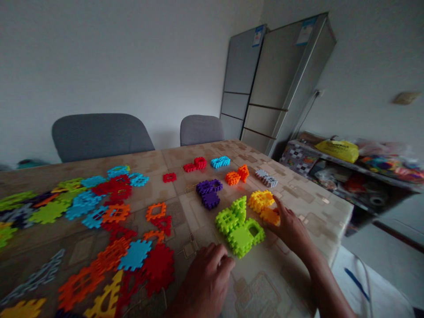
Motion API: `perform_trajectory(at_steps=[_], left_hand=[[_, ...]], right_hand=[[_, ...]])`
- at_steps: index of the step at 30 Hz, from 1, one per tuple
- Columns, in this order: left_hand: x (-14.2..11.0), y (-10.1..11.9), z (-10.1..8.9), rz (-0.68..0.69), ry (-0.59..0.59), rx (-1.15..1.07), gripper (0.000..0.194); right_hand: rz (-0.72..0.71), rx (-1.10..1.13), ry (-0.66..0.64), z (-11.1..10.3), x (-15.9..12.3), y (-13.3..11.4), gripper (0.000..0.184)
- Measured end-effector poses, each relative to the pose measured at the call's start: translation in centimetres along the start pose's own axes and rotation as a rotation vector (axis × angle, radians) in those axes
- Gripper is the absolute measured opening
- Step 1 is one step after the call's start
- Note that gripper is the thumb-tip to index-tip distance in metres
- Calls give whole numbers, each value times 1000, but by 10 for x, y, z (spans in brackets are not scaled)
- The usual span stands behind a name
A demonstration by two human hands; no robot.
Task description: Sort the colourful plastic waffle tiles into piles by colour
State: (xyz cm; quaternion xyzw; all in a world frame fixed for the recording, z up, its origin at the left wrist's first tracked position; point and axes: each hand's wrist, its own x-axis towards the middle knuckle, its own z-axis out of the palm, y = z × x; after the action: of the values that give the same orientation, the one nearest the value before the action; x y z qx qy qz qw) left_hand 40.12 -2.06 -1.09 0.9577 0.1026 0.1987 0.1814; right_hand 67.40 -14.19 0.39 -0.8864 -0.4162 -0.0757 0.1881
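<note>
My right hand [291,225] is at the yellow interlocking tiles [261,201], with thumb and fingers around an orange-yellow tile [270,215] at their near end. My left hand [208,276] rests on the table with its fingers curled in, and nothing shows in it. Between the hands lie stacked lime-green interlocking tiles [240,240], one of them a triangle standing upright. Beyond them are purple tiles [210,194], orange tiles [232,178], grey tiles [266,177], blue tiles [220,162] and red tiles [200,163], in small stacks.
Loose mixed tiles [114,212] spread over the table's left half, including a large red piece [159,269] near my left hand. Two grey chairs [102,134] stand behind the patterned table [311,198]. A fridge [271,75] and a shelf with bags [338,150] are beyond.
</note>
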Motion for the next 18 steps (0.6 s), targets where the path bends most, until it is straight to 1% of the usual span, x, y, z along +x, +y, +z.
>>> perform_trajectory(at_steps=[2,4,6,8,10,11,13,18], left_hand=[[0,0,0,-2,2,2,32],[0,0,0,-2,-14,-3,32],[0,-1,1,-8,-28,-8,31],[0,-2,2,-18,-41,-14,30],[0,-3,2,-17,-48,-21,29],[0,-4,3,-13,-50,-23,28],[0,-3,3,-2,-41,-25,28],[0,-2,2,-7,-41,-36,29]], right_hand=[[8,35,8,-6,3,3,72],[15,65,20,-14,12,9,57],[29,77,29,-22,26,15,42],[61,70,22,-26,43,22,36],[103,58,-3,-25,59,26,28],[117,52,-20,-24,66,27,26],[124,45,-55,-19,75,26,28],[53,32,-114,-10,80,17,31]])
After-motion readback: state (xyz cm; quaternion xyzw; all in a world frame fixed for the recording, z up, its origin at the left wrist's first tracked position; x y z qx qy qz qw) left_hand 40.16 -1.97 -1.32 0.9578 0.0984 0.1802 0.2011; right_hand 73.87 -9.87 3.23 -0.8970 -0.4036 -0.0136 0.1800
